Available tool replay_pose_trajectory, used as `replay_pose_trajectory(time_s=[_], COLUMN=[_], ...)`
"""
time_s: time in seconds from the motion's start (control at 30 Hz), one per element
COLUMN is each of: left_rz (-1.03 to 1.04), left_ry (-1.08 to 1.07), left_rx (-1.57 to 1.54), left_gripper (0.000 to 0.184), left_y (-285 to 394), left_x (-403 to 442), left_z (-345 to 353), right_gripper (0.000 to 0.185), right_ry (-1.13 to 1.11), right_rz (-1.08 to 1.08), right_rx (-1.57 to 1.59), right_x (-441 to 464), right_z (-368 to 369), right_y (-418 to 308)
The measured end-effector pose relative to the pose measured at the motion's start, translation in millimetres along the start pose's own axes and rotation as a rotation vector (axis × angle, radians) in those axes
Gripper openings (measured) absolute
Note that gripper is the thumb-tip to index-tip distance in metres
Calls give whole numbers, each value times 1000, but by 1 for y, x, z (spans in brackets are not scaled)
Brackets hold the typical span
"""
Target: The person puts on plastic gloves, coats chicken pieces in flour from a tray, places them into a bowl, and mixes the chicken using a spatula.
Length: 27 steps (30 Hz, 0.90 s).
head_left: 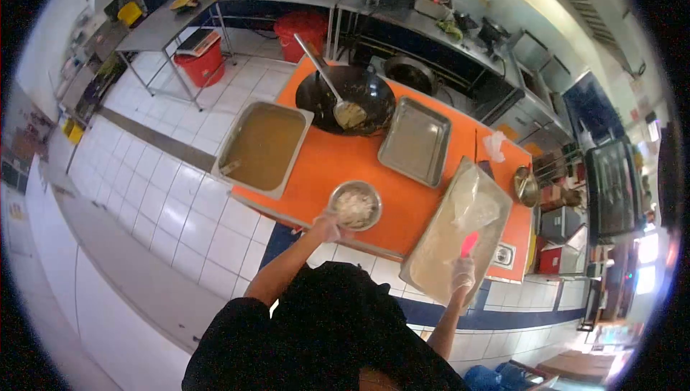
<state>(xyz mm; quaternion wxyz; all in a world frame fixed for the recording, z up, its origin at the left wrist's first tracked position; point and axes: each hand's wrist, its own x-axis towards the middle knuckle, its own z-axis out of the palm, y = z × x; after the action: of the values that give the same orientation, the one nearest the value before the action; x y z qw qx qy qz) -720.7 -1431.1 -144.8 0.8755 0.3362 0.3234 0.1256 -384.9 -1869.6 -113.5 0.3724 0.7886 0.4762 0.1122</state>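
Note:
My left hand (327,228), in a clear plastic glove, is closed on the near left rim of a round steel bowl (378,211). Pale, shredded-looking food (353,208) fills much of the bowl. On the other side, my gloved right hand (463,274) is wrapped around a bright pink utensil (468,243), perhaps a spatula; its exact shape is too small to make out. That hand is over the near right part of a large tray (440,251) with a pale layer in it. A clear plastic bag or sheet (474,208) lies across the tray's far part.
On the orange table (323,164) stand a deep steel pan of brown liquid (262,148), a black wok (313,100) with a ladle (316,64), and a steel tray (415,143). A small metal bowl (527,188) sits far right. Red buckets (201,64) stand on the tiled floor.

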Motion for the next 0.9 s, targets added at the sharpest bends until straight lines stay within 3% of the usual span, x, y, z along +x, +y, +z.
replay_pose_trajectory(time_s=[0.07, 0.2, 0.27, 0.3, 0.37, 0.4, 0.47, 0.57, 0.67, 0.73, 0.77, 0.83, 0.87, 0.9], left_rz=[158, 324, 385, 291, 31, 297, 565, 505, 408, 19, -29, 248, 349, 152], left_ry=[70, -8, -73, -71, -44, -175, -287, -488, -272, 212, 497, 567, 585, 827], left_rx=[343, 493, 440, 359, 183, 617, 1048, 815, 973, 330, -28, 11, -17, -115], left_gripper=[50, 47, 45, 45, 47, 51, 56, 57, 32, 42, 48, 54, 60, 62], left_y=[34, 33, 27, 26, 40, 32, 29, 50, 93, 87, 85, 32, 26, 27], left_x=[-26, -16, -6, -6, -27, -25, -27, -62, -137, -189, -215, -261, -299, -318], left_z=[-18, -88, -118, -128, -135, -157, -197, -236, -274, -306, -321, -393, -395, -404], right_gripper=[15, 16, 17, 18, 19, 20, 22, 21, 16, 13, 13, 20, 20, 21], right_ry=[73, 309, 339, 347, 290, 257, 196, 238, 231, 508, 471, 32, 19, -137], right_rz=[230, 476, 327, 215, 63, -6, -122, -341, -619, -791, -810, -391, -410, -399], right_rx=[428, 1545, 2190, 2549, 2809, 2869, 2935, 2801, 2543, 2084, 2108, 1693, 1691, 1429], right_x=[21, 95, 140, 147, 175, 188, 214, 262, 288, 288, 311, 371, 383, 393], right_z=[-57, -209, -286, -325, -396, -429, -480, -504, -484, -536, -522, -483, -497, -520], right_y=[-2, -27, -53, -72, -107, -125, -159, -192, -252, -252, -272, -304, -307, -303])
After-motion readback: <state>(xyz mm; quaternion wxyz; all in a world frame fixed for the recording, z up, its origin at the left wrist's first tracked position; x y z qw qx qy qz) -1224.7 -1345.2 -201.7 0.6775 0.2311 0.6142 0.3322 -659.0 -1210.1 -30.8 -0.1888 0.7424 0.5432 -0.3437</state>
